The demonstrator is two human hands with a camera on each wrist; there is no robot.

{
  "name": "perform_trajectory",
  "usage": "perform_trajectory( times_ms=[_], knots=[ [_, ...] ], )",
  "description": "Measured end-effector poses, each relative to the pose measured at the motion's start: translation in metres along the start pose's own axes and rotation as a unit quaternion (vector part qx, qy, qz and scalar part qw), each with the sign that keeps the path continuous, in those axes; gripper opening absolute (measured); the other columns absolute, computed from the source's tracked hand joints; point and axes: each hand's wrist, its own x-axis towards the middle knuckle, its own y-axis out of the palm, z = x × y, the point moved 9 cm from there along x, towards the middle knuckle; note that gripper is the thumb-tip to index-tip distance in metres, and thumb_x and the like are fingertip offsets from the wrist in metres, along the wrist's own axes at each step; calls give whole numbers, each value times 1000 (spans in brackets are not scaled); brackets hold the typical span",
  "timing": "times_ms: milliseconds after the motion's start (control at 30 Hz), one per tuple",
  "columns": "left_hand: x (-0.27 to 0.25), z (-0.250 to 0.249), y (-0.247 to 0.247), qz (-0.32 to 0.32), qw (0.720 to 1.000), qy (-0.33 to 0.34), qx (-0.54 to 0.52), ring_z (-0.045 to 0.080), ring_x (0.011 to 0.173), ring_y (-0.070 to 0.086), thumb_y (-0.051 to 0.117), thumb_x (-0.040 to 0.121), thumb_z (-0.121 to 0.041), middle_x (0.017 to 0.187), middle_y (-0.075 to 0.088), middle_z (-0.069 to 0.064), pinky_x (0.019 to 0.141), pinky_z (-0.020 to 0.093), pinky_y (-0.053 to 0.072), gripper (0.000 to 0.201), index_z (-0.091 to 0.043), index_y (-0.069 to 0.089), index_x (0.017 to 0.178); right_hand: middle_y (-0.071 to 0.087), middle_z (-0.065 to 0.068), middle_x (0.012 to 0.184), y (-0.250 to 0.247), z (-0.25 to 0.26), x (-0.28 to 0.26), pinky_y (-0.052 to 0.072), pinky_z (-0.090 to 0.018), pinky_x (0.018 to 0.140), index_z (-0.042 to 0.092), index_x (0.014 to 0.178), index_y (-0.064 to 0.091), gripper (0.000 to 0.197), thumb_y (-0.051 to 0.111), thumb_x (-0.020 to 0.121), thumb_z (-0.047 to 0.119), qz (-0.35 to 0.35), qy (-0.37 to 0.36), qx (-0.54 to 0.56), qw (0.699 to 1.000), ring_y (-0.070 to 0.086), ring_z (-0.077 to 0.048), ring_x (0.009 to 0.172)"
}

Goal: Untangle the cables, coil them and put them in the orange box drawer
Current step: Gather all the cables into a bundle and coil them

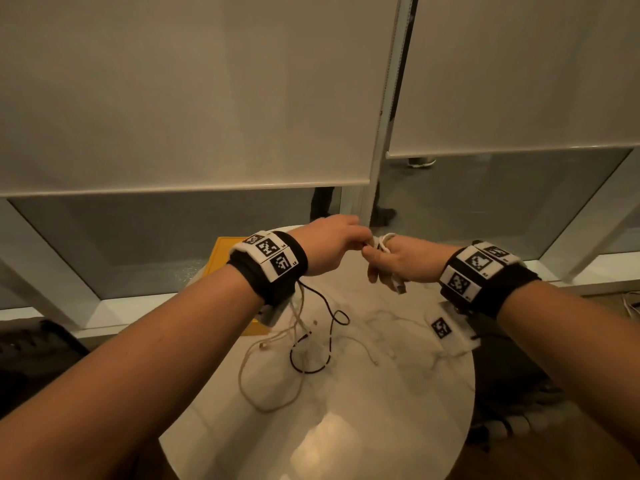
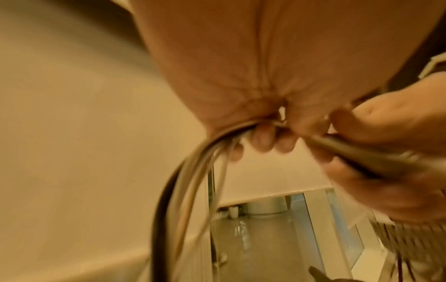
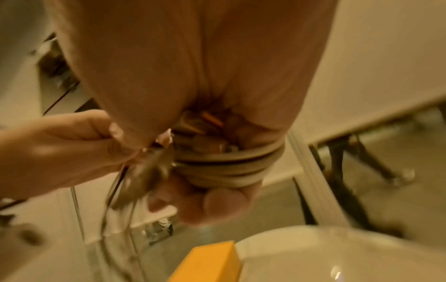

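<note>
Both hands are raised above the round white table. A pale cable is wound in several turns round the fingers of my right hand, which curl on this coil; a plug hangs below it. My left hand pinches the cable right beside the coil. Several strands, one black and the others pale, hang from its fingers towards the table. A black cable and a beige cable lie loosely looped there. The orange box stands at the table's far left, partly hidden by my left wrist.
A white card with a black marker lies at the table's right edge. A dark bag sits on the floor at left, and dark objects lie right of the table. Behind are window blinds and a sill.
</note>
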Motion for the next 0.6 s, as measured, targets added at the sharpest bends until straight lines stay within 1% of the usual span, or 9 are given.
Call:
perform_trajectory(
  times_ms=[67,133,267,300,400,433,467,533,600],
  knots=[
    [3,-10,-9,-39,996,54,63,13,100,42,54,92,-5,108,47,-7,82,27,27,36,-27,58,121,53,1,54,19,4,-8,46,-30,59,15,67,58,55,37,98,55,67,3,135,989,52,-16,50],
    [4,-17,-19,-98,991,80,44,12,97,42,52,93,-7,108,52,-3,82,25,27,29,-23,59,116,45,0,49,31,14,-18,43,-28,54,17,58,53,53,44,95,53,123,-24,299,946,46,-17,47],
    [0,-10,-25,-174,953,27,-245,1,84,52,43,101,-13,92,55,-13,76,18,39,16,-22,54,108,40,4,42,18,38,-29,39,-24,44,17,53,49,48,48,93,45,109,-119,503,849,43,-14,41],
    [0,-9,-20,-172,942,13,-288,3,83,55,40,102,-16,90,58,-12,75,21,43,17,-26,53,108,41,5,42,14,43,-30,39,-24,44,18,53,50,48,46,94,44,103,-140,531,829,44,-13,41],
    [0,-3,-6,-161,910,-42,-379,30,89,63,39,103,-25,97,64,7,78,47,55,21,-42,53,105,47,7,45,3,63,-34,42,-21,46,18,58,55,45,48,93,45,109,-204,603,764,50,-10,45],
    [0,-3,-4,-158,898,-61,-405,31,90,64,41,103,-26,98,64,10,80,48,56,23,-45,53,105,48,7,47,-1,69,-34,43,-21,47,18,60,55,44,48,93,45,112,-216,623,743,51,-9,46],
    [0,-3,-3,-159,884,-81,-432,23,85,67,42,103,-23,92,64,8,77,40,57,22,-41,54,102,49,6,48,-4,74,-33,44,-20,47,17,61,55,43,47,93,45,108,-223,641,726,52,-9,47],
    [1,-4,-2,-158,871,-113,-451,-2,60,60,42,102,-9,75,54,-5,57,14,49,31,-33,49,84,49,6,48,-14,80,-30,46,-21,49,16,63,55,43,46,93,45,72,-234,661,709,53,-9,48],
    [3,-7,5,-140,880,-125,-437,2,52,49,41,103,-9,68,46,-7,49,13,42,33,-29,43,76,48,6,48,-31,82,-30,46,-21,51,17,64,56,42,46,93,46,2,-243,662,709,52,-9,49]
  ],
)
